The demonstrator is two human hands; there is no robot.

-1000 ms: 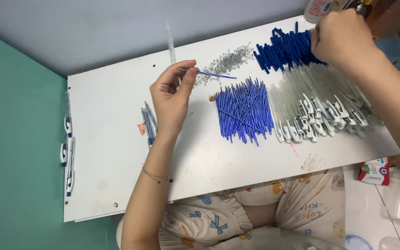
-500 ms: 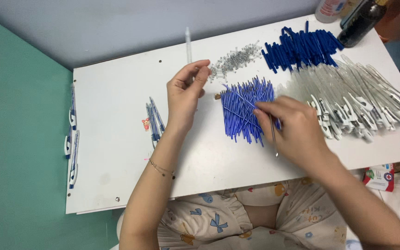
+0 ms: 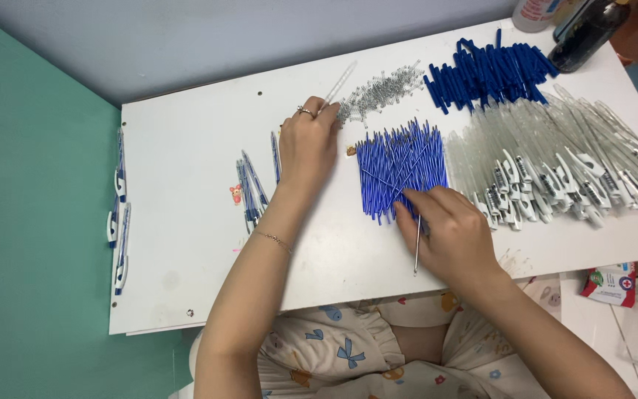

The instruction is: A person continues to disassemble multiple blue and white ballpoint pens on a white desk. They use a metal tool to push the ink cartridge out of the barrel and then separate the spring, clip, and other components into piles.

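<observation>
Our left hand (image 3: 308, 148) pinched a clear pen barrel (image 3: 339, 83) far-left of the blue refills (image 3: 400, 168), while our right hand (image 3: 448, 233) gripped one refill (image 3: 417, 247), best slid in straight.

Light: bright, even, diffuse from above | Shadows: soft, faint under both forearms on the white table (image 3: 186, 170) | Glare: none, mild sheen on clear pen barrels (image 3: 555, 162) | Focus: sharp centre, slight softness at frame corners | Distortion: mild wide-angle bowing of table edges
</observation>
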